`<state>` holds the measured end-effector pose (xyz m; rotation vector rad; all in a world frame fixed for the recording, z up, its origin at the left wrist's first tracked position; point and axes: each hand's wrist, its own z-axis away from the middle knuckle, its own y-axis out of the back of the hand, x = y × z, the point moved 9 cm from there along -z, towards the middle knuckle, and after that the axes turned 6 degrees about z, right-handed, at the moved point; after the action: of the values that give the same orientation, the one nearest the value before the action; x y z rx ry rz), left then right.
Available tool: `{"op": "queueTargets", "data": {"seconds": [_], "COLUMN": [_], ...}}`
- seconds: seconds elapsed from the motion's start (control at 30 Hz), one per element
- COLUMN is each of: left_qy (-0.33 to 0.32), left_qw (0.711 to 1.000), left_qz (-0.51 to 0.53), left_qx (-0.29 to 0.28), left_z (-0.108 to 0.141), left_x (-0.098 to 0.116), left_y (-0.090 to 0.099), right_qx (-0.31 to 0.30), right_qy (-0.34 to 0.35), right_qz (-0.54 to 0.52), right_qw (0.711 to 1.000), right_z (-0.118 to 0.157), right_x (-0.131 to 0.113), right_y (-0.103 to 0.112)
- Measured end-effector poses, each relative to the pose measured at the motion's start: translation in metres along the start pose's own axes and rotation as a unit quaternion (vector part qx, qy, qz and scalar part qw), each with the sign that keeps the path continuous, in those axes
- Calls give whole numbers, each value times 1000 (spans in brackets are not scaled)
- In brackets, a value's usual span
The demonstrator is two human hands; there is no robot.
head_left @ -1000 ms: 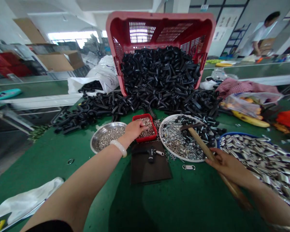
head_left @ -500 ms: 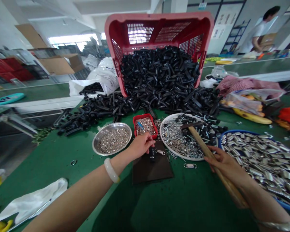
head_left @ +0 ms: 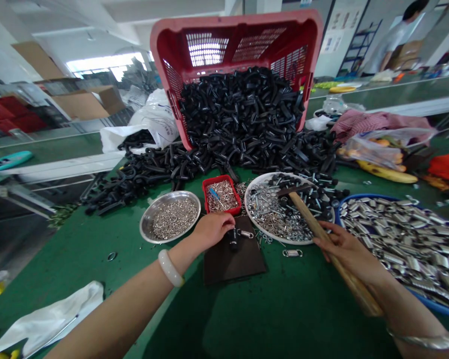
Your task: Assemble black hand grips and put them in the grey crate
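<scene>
gripping a wooden hammer handle point(head_left: 306, 213) (straight) near a coiled spring point(head_left: 292, 253)

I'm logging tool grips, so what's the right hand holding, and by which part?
The right hand holds a hammer-like tool by its wooden handle, partway down from the head.

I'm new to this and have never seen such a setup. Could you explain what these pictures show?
There is no machine here: a person works with two bare hands. Every picture comes from one camera on their head, looking forward and down.

On the green table are a metal bowl, a red box and a white tray of small metal parts. A blue tray holds larger ones. Behind, a red crate spills black parts.

The right hand holds a hammer by its wooden handle. The left hand's fingertips are at a black piece over a dark pad; their grip is unclear.
</scene>
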<state>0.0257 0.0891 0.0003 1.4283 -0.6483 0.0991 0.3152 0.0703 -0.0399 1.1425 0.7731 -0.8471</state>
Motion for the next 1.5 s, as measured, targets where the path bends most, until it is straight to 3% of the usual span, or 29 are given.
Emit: {"op": "queueTargets", "data": {"seconds": [0.33, 0.43, 0.53, 0.6, 0.73, 0.93, 1.1, 1.23, 1.4, 1.5], "left_qy": [-111, -118, -126, -135, -110, -34, -1, 5, 18, 19], "left_qw": [971, 973, 984, 987, 992, 995, 995, 996, 996, 997], "left_qz": [-186, -167, -110, -75, -57, -59, -18, -6, -12, -21], "left_qx": [-101, -109, -70, -45, 1, 70, 93, 92, 82, 71], "left_z": [-15, -14, -7, 2, 25, 37, 32, 32, 31, 29], "left_x": [47, 42, 31, 25, 14, -2, -11, -15, -16, -13], "left_y": [-11, -13, -9, -7, -3, -2, -4, -5, -5, -6], "right_qx": [8, -16, -37, -22, -14, -12, -13, 44, -45, -52], "right_qy": [9, -17, -27, 4, 129, 296, 343, 352, 296, 242], "right_qz": [8, -38, -66, -27, 92, 309, 357, 342, 335, 290], "right_qw": [1000, 999, 997, 999, 987, 904, 869, 870, 893, 925], "right_z": [1, 2, 8, 17, 49, 80, 84, 91, 83, 75], "right_x": [-2, 1, -2, -12, -42, -73, -87, -94, -77, -71], "right_y": [1, -4, -8, -5, -12, -51, -68, -59, -66, -57]}}
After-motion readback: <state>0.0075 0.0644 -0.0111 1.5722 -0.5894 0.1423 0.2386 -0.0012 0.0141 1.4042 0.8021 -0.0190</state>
